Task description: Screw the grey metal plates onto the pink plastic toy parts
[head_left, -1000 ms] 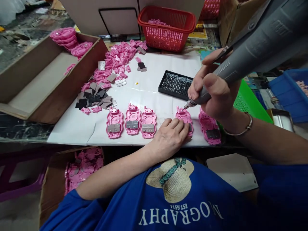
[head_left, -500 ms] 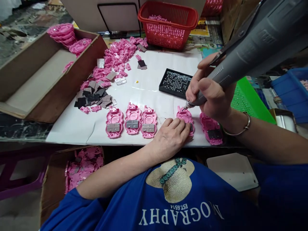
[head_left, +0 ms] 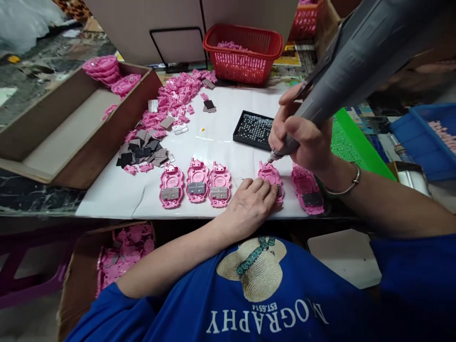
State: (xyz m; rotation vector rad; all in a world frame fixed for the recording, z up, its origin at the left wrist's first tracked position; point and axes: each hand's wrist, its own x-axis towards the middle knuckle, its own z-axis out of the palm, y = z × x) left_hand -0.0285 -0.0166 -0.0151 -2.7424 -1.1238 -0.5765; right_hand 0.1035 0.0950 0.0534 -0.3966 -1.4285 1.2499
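Observation:
My right hand (head_left: 302,133) is wrapped round a grey electric screwdriver (head_left: 342,71). Its bit points down at the upper end of a pink plastic casing (head_left: 270,174); whether it touches cannot be made out. My left hand (head_left: 251,204) lies over the lower part of that casing, fingers together, pressing it to the white worktop. To its right is another pink casing (head_left: 307,190) with a dark plate. Left of my left hand three more casings, one of them a pink casing (head_left: 220,185), lie in a row with grey plates screwed on.
A black screw tray (head_left: 253,129) lies behind the casing. Beyond are a red basket (head_left: 245,61), a heap of small pink parts (head_left: 180,92) and grey plates (head_left: 146,149). A cardboard box (head_left: 81,128) stands left; a green perforated tray (head_left: 359,147) and blue bin (head_left: 423,137) are right.
The whole view has shifted slightly as my head moved. My left hand stays on the casing, and the screwdriver bit remains at its upper end, seemingly a little higher off it.

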